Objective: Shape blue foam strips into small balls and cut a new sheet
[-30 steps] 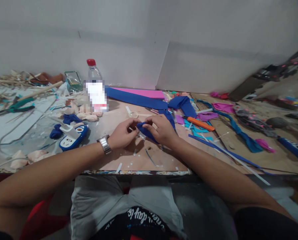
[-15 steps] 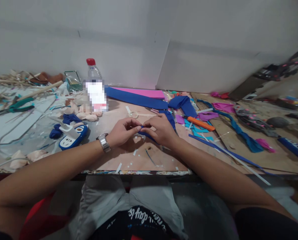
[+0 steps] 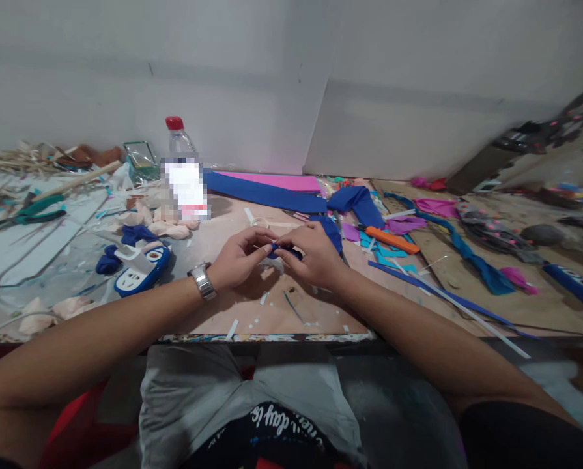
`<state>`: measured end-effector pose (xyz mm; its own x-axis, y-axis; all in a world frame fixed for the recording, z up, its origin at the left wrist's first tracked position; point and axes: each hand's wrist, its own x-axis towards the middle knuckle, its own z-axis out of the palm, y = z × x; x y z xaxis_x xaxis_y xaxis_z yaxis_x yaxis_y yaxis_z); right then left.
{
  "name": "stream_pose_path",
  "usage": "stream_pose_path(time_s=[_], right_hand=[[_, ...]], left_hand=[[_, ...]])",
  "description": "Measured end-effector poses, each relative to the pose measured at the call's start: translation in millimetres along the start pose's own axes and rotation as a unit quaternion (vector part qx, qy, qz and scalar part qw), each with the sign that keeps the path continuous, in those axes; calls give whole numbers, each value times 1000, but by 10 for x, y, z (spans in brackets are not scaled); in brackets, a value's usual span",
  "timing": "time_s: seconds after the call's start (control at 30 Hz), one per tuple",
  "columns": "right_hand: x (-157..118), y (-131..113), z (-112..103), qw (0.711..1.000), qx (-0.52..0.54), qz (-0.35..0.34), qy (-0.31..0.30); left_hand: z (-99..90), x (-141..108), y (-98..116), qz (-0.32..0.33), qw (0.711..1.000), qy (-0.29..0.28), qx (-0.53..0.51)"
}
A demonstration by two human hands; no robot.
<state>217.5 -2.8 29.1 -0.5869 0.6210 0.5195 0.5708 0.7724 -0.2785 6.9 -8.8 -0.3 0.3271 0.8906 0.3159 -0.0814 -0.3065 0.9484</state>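
Observation:
Over the middle of the table, my left hand and my right hand meet at a small piece of blue fabric. Thumb and fingers of each hand are pinched on it, and part of the fabric is hidden by the right fingers. A whitish strip hangs just under the fingertips; what it belongs to is unclear. Behind the hands lies a roll of thin tape, partly covered. A blue fabric strip stretches across the table farther back, beside a pink strip.
A red-capped bottle stands at the back left. Closer in are a blue and white power strip and green-handled pliers. To the right lie an orange utility knife, a twisted teal fabric strip and a thin white stick.
The blue fabric between my fingertips looks more bunched, and the fingers have shifted slightly on it. Both hands stay in nearly the same place.

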Motion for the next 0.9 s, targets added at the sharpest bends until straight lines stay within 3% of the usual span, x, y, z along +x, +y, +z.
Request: stream_pose_path(time_s=[0.3, 0.9], right_hand=[[-2, -3, -6, 1000, 2, -5, 26], [-13, -10, -18, 999, -9, -9, 51]], left_hand=[[-30, -5, 67, 42, 993, -5, 112], [-29, 8, 39, 41, 991, 38, 121]])
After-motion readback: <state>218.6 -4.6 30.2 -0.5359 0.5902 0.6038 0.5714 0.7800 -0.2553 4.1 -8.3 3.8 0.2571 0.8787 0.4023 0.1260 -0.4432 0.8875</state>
